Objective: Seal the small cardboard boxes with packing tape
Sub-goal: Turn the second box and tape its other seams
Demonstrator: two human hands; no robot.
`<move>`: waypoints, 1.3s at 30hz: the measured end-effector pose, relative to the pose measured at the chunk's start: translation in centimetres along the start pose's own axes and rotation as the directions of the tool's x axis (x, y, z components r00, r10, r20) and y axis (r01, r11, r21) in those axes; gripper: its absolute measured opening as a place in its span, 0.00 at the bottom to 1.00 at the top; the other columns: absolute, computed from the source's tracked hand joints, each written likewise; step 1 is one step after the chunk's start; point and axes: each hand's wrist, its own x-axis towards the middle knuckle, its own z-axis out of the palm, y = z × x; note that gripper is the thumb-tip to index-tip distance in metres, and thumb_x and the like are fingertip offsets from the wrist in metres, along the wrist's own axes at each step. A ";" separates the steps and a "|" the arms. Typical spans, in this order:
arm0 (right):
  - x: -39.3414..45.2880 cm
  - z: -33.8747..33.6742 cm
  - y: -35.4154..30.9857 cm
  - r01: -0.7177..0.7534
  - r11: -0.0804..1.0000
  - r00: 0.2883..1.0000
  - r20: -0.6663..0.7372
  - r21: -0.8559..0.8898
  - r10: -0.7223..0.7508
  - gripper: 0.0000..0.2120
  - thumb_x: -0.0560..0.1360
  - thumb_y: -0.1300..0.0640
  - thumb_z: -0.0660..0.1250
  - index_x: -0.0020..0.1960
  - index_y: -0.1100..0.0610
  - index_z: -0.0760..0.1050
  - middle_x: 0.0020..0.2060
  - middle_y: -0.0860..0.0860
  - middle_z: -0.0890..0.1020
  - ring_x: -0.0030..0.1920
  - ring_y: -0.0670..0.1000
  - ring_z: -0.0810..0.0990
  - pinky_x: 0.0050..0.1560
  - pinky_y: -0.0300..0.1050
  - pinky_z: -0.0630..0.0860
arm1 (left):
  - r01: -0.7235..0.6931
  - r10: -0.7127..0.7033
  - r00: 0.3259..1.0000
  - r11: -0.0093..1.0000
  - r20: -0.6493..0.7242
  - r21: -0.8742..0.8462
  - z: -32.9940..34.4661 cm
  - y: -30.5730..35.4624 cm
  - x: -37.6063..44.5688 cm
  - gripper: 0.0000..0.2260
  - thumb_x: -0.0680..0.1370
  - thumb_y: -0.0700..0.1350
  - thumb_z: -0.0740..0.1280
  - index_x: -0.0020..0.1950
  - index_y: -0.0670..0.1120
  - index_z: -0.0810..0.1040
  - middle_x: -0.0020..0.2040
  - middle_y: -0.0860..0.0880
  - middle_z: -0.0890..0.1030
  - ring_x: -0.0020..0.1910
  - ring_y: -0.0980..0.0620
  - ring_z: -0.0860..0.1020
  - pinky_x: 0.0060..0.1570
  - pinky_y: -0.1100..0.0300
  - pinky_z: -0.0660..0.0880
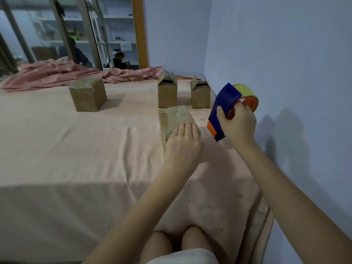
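Note:
A small cardboard box (174, 116) with tape across its top sits on the pink bed sheet (76, 149). My left hand (183, 141) lies flat on its near end, fingers together. To the right and slightly above, my right hand (238, 124) grips a blue and orange tape dispenser (224, 109) with a yellowish tape roll (246, 92), its orange blade end pointing down beside the box. Two small boxes with open flaps (167, 94) (200, 96) stand behind. A taped box (87, 94) sits far left.
A crumpled pink blanket (57, 75) lies along the far edge under a glass window. A pale wall (285, 73) runs close along the right side of the bed. My knees (181, 242) rest at the near edge.

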 end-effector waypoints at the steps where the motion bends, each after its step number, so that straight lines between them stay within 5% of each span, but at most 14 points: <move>1: -0.4 0.1 0.3 -0.014 0.999 0.999 0.030 0.044 0.013 0.15 0.74 0.52 0.67 0.55 0.60 0.73 0.46 0.55 0.80 0.45 0.52 0.78 0.42 0.41 0.69 | 0.003 -0.003 1.000 1.000 -0.005 0.005 0.1 0.0 0.0 0.25 0.83 0.49 0.56 0.75 0.37 0.55 0.74 0.40 0.62 0.74 0.45 0.61 0.71 0.53 0.60; 5: -2.1 0.3 1.5 -0.212 0.950 0.958 0.241 0.231 0.155 0.17 0.73 0.57 0.70 0.60 0.57 0.73 0.54 0.54 0.79 0.50 0.50 0.78 0.46 0.36 0.71 | 0.007 -0.008 1.000 0.999 0.022 0.043 0.1 -0.1 0.0 0.28 0.79 0.51 0.64 0.74 0.40 0.62 0.72 0.42 0.68 0.71 0.47 0.67 0.68 0.56 0.65; 8: -3.5 -0.2 1.9 -0.295 0.889 0.940 0.273 0.349 0.205 0.12 0.71 0.61 0.72 0.54 0.55 0.75 0.50 0.54 0.81 0.48 0.49 0.78 0.47 0.37 0.71 | -0.008 0.007 1.000 0.993 0.011 0.114 -0.2 -0.2 0.1 0.25 0.71 0.55 0.72 0.65 0.45 0.77 0.61 0.50 0.80 0.61 0.55 0.77 0.56 0.64 0.74; 11: -4.3 -1.0 2.2 -0.339 0.857 0.909 0.369 0.389 0.192 0.14 0.70 0.63 0.72 0.54 0.56 0.77 0.47 0.49 0.81 0.48 0.44 0.78 0.49 0.32 0.71 | -0.025 0.028 0.999 0.997 -0.041 0.071 -0.5 -0.7 0.0 0.24 0.66 0.56 0.75 0.59 0.48 0.81 0.56 0.53 0.82 0.56 0.58 0.80 0.50 0.66 0.76; 16: -5.1 -0.9 4.1 -0.285 0.921 0.851 0.511 0.265 0.117 0.16 0.71 0.66 0.69 0.55 0.52 0.79 0.46 0.45 0.80 0.44 0.40 0.75 0.41 0.18 0.66 | -0.030 0.031 0.999 0.998 0.026 -0.048 0.2 -1.5 0.4 0.26 0.79 0.51 0.62 0.74 0.44 0.62 0.73 0.47 0.67 0.72 0.51 0.65 0.64 0.58 0.68; 19: -4.9 -1.1 6.1 -0.267 0.939 0.847 0.518 0.218 0.121 0.18 0.69 0.67 0.68 0.45 0.42 0.79 0.41 0.43 0.83 0.47 0.47 0.80 0.46 0.38 0.75 | -0.003 0.003 1.000 0.999 0.001 -0.042 0.1 -1.3 0.3 0.25 0.79 0.50 0.63 0.74 0.44 0.64 0.72 0.46 0.68 0.71 0.50 0.66 0.64 0.57 0.69; 21: -5.0 -1.2 7.3 -0.197 0.965 0.851 0.519 0.173 0.080 0.20 0.66 0.64 0.65 0.42 0.37 0.77 0.37 0.37 0.82 0.44 0.44 0.80 0.42 0.41 0.75 | 0.011 -0.011 1.000 0.999 0.006 -0.042 -0.2 -1.0 0.1 0.24 0.78 0.49 0.63 0.73 0.42 0.65 0.71 0.45 0.70 0.71 0.49 0.68 0.64 0.56 0.69; 27: -6.3 -0.9 9.5 -0.173 0.956 0.778 0.628 0.237 -0.015 0.18 0.62 0.55 0.67 0.52 0.47 0.75 0.44 0.50 0.82 0.47 0.55 0.81 0.47 0.63 0.77 | 0.006 -0.006 1.000 0.998 0.004 -0.060 -0.7 -1.0 0.0 0.24 0.74 0.49 0.66 0.67 0.40 0.72 0.64 0.43 0.77 0.64 0.47 0.74 0.55 0.56 0.75; 31: -6.8 -2.5 7.6 -0.328 0.864 0.819 0.571 0.382 0.059 0.19 0.65 0.50 0.67 0.55 0.41 0.73 0.50 0.41 0.81 0.53 0.46 0.80 0.50 0.51 0.78 | -0.067 0.064 0.997 0.995 -0.037 -0.067 -0.5 -1.5 -0.1 0.24 0.74 0.50 0.65 0.67 0.40 0.72 0.63 0.43 0.77 0.62 0.46 0.76 0.52 0.56 0.75; 33: -7.2 -3.2 6.1 -0.410 0.792 0.883 0.414 0.452 0.221 0.15 0.65 0.46 0.63 0.52 0.39 0.73 0.49 0.37 0.79 0.52 0.40 0.78 0.47 0.39 0.76 | -0.109 0.104 0.993 0.990 -0.058 -0.091 -0.4 -2.0 0.1 0.25 0.74 0.54 0.64 0.67 0.41 0.71 0.62 0.44 0.76 0.59 0.46 0.75 0.53 0.56 0.72; 36: -7.0 -4.8 3.1 -0.259 0.841 0.965 0.086 0.476 0.248 0.12 0.69 0.49 0.59 0.51 0.48 0.75 0.47 0.39 0.79 0.50 0.36 0.76 0.48 0.28 0.71 | -0.120 0.122 0.993 0.974 -0.005 -0.194 -0.7 -3.1 1.1 0.27 0.72 0.62 0.64 0.64 0.46 0.72 0.59 0.48 0.74 0.56 0.49 0.71 0.52 0.58 0.67; 38: -6.4 -5.6 0.6 -0.125 0.877 0.992 0.031 0.465 0.125 0.12 0.73 0.56 0.57 0.51 0.53 0.77 0.47 0.42 0.79 0.50 0.37 0.77 0.52 0.29 0.70 | -0.028 0.082 0.990 0.912 0.115 -0.409 -1.4 -4.1 1.9 0.31 0.70 0.64 0.65 0.67 0.48 0.69 0.60 0.50 0.72 0.56 0.51 0.69 0.53 0.59 0.67; 39: -6.2 -5.9 -0.5 -0.084 0.883 0.996 0.056 0.463 0.065 0.12 0.75 0.60 0.57 0.52 0.55 0.78 0.48 0.43 0.80 0.52 0.38 0.76 0.54 0.30 0.70 | 0.095 0.023 0.983 0.786 0.183 -0.611 -1.8 -4.6 2.0 0.32 0.70 0.63 0.66 0.70 0.49 0.67 0.60 0.51 0.72 0.58 0.52 0.69 0.53 0.60 0.69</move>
